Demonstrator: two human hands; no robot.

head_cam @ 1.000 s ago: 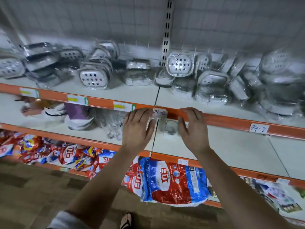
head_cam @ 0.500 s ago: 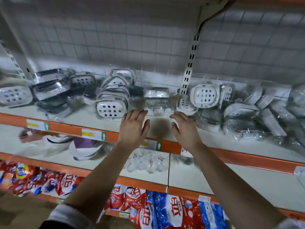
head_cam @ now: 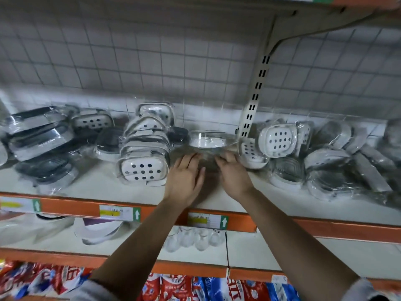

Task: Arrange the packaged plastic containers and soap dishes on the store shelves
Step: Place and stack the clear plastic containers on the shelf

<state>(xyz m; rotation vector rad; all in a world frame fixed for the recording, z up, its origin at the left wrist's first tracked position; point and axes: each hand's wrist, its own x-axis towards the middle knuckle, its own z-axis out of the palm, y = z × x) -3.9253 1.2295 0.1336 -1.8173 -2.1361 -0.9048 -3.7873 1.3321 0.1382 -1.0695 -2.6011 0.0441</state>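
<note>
My left hand (head_cam: 184,177) and right hand (head_cam: 234,173), fingers loosely extended, touch the crinkled clear wrap of a round transparent container (head_cam: 207,139); shelf labels (head_cam: 119,212) blurred, unreadable.

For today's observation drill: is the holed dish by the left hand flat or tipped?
Tipped: soap dish leans on the stack behind, holed face outward.

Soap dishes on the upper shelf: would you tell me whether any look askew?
Yes. The wrapped soap dishes right of the upright lie in a tumbled heap, tilted every way; the stack left of centre leans.
</note>
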